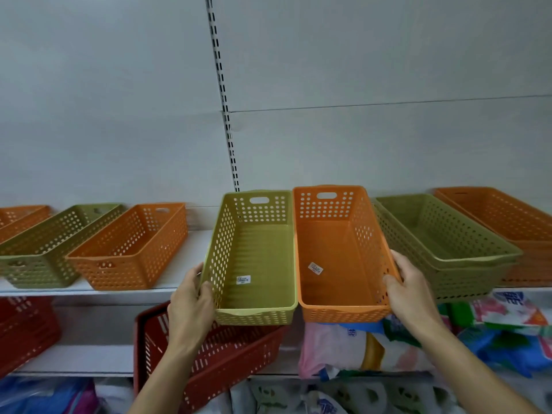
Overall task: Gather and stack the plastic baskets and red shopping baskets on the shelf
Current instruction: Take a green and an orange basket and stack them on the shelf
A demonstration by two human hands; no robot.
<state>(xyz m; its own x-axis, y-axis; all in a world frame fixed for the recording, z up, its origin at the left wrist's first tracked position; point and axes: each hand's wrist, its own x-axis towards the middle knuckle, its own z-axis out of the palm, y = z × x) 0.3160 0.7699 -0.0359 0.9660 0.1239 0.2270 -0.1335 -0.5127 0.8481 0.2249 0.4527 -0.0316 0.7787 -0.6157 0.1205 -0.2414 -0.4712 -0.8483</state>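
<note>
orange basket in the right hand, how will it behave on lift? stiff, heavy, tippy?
The orange basket looks empty with perforated walls, so it is probably light. Thin plastic may flex a little where the right hand grips one long wall. It is long and held at the near end of that side, so it could tilt away unless supported underneath.

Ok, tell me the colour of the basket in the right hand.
Orange basket, gripped by the right hand; head view.
</note>
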